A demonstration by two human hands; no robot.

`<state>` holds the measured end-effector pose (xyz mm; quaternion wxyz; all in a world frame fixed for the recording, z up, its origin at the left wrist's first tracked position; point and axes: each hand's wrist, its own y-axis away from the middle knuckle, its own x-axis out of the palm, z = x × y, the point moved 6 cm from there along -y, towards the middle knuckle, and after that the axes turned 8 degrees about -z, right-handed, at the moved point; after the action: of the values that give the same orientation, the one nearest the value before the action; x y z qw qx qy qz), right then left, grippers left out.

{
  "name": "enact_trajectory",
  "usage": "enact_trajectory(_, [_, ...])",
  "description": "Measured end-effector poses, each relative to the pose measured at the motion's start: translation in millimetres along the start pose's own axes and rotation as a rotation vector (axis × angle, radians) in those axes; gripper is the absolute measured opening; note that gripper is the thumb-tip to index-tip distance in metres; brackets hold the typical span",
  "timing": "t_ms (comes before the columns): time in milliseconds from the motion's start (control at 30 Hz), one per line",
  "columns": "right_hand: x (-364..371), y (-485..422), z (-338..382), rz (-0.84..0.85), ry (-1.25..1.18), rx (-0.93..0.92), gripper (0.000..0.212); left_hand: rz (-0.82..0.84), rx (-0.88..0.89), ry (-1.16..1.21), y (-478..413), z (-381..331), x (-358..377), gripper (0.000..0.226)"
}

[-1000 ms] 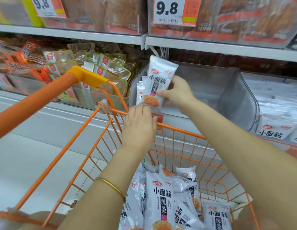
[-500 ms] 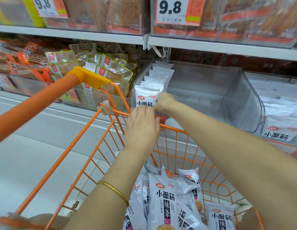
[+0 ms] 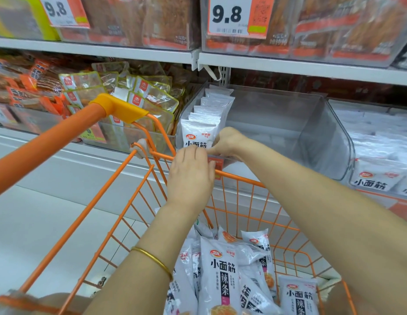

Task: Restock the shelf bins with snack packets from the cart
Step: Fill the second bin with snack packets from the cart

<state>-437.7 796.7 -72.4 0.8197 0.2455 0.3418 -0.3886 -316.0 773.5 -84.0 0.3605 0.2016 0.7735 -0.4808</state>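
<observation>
The right hand (image 3: 227, 142) pinches the front snack packet (image 3: 199, 135), upright at the left of the clear bin (image 3: 311, 137) beyond the cart (image 3: 240, 178); whether the left hand (image 3: 191, 171) grips it cannot be told. Light, soft, slippery film, probably best taken by its crimped top edge.

A single wide-angle view from a camera on the person's head, looking forward and down. The left hand (image 3: 191, 176) and right hand (image 3: 227, 142) reach away from the lens and meet close together near the middle of the frame. The orange cart (image 3: 243, 179) lies directly below and very near, filling the lower half, its handle (image 3: 45, 145) crossing the near left corner. The shelf (image 3: 289, 67) stands close ahead on the far side of the cart, its edges slanting down toward the right, with a clear bin (image 3: 311, 137) at centre right.
</observation>
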Motion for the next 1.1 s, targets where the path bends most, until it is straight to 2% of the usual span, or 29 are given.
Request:
enact_trajectory(67, [-14,8,-3,0.011,-0.032,-0.014,0.025,-0.014,-0.002,0.006,0,0,-1,0.025])
enact_trajectory(167, [-50,34,-6,-0.139,-0.074,-0.12,0.011,-0.062,0.023,0.023,-1,-8,-8,0.035])
enact_trajectory(233, [-70,65,-10,-0.206,-0.141,-0.206,0.011,-0.088,0.064,0.065,-3,-17,-13,0.039])
enact_trajectory(300, [-66,98,-21,-0.097,-0.145,-0.244,0.007,-0.102,0.096,0.119,-3,-26,-15,0.037])
enact_trajectory(400, [-15,130,-52,0.221,0.045,-0.233,0.004,-0.107,0.146,0.155,0,-37,-15,0.035])
enact_trajectory(500, [33,139,-75,0.424,0.24,-0.282,0.041,-0.091,0.182,0.175,4,-40,-13,0.034])
enact_trajectory(533, [42,141,-77,0.472,0.287,-0.32,0.053,-0.095,0.189,0.184,4,-40,-13,0.033])
enact_trajectory(600, [53,145,-80,0.519,0.352,-0.381,0.064,-0.099,0.196,0.205,6,-40,-13,0.031])
enact_trajectory(700, [58,144,-82,0.509,0.412,-0.434,0.056,-0.097,0.205,0.219,7,-41,-12,0.031])
enact_trajectory(800, [44,142,-75,0.501,0.232,-0.393,0.033,-0.11,0.22,0.229,6,-42,-13,0.029])
enact_trajectory(900, [20,140,-74,0.541,-0.185,-0.228,0.029,-0.149,0.214,0.243,6,-42,-16,0.026])
enact_trajectory(1000, [-7,133,-74,0.401,-0.38,-0.202,0.026,-0.151,0.168,0.335,4,-43,-20,0.029])
enact_trajectory(1100, [-35,123,-75,0.215,-0.526,-0.187,0.023,-0.067,0.044,0.593,4,-45,-23,0.032])
